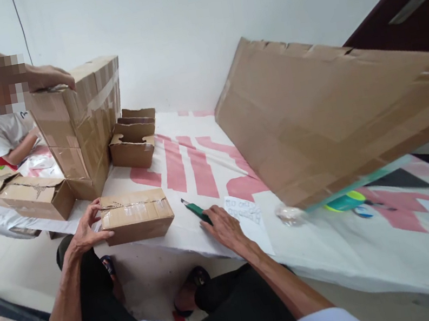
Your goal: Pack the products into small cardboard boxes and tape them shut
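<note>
A small taped cardboard box (137,217) sits at the front edge of the table. My left hand (88,231) grips its left end, thumb on the near side and fingers by the top corner. Right of the box, my right hand (222,227) rests low over the cloth, closed around a green utility knife (195,210). The knife's blade end points up and left towards the box, apart from it. Under and beside my right hand lies a white paper sheet (251,220) with handwriting.
Tall taped cartons (84,122) stand at the left, another person's hand (48,78) on top. Open boxes (133,141) sit behind, closed boxes (34,193) further left. A large cardboard panel (346,111) leans at the right, near a tape roll (289,215). Another person (8,134) sits beyond.
</note>
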`<state>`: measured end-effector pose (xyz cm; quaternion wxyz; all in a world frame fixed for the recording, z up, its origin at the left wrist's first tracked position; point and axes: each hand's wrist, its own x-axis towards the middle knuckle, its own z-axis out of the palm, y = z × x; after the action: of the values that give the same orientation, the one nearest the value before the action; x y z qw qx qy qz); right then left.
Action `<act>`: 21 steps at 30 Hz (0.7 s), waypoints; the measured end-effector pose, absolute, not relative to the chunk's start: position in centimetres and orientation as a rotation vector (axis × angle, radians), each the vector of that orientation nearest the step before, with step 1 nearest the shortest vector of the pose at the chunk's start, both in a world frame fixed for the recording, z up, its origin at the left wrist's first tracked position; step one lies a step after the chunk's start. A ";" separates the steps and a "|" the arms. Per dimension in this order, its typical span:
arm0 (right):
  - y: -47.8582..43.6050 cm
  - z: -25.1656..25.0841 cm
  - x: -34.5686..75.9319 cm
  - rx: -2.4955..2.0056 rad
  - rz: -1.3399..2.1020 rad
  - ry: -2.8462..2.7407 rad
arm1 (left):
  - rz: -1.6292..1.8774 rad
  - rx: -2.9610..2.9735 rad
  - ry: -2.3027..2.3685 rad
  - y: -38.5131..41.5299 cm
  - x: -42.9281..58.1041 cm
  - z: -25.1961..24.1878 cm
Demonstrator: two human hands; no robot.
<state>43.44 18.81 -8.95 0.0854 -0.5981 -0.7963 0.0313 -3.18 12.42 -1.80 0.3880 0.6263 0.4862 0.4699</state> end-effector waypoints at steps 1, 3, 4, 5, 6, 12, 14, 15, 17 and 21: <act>18.9 -9.0 43.4 -1.797 0.081 -2.360 | 1.186 1.596 1.248 12.5 -3.1 -1.8; 19.0 -9.1 43.5 -1.835 0.051 -2.345 | 1.165 1.599 1.264 12.7 -2.8 -1.8; 19.1 -9.1 43.5 -1.853 0.038 -2.342 | 1.157 1.601 1.265 12.8 -2.7 -1.9; 19.2 -9.2 43.4 -1.866 0.028 -2.342 | 1.154 1.603 1.261 12.9 -2.6 -1.9; 19.3 -9.3 43.4 -1.875 0.021 -2.343 | 1.156 1.604 1.253 13.0 -2.5 -1.9; 19.4 -8.9 42.7 -1.858 0.035 -2.304 | 1.164 1.597 1.251 13.3 -1.7 -2.0; 19.6 -7.7 42.5 -1.845 0.076 -2.187 | 1.161 1.593 1.273 13.2 -1.3 -1.8; 19.7 -6.7 42.3 -1.827 0.098 -2.108 | 1.160 1.597 1.284 13.2 -1.1 -1.7; 20.0 -4.3 41.8 -1.718 0.166 -1.965 | 1.158 1.616 1.305 13.1 -0.7 -1.5; 19.9 1.7 39.1 -1.328 0.483 -1.942 | 1.161 1.650 1.328 12.9 0.0 -1.1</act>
<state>39.06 19.94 1.75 0.3619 -0.5154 -0.7538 0.1874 0.05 12.90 -1.13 0.3552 0.6386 0.5140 0.4492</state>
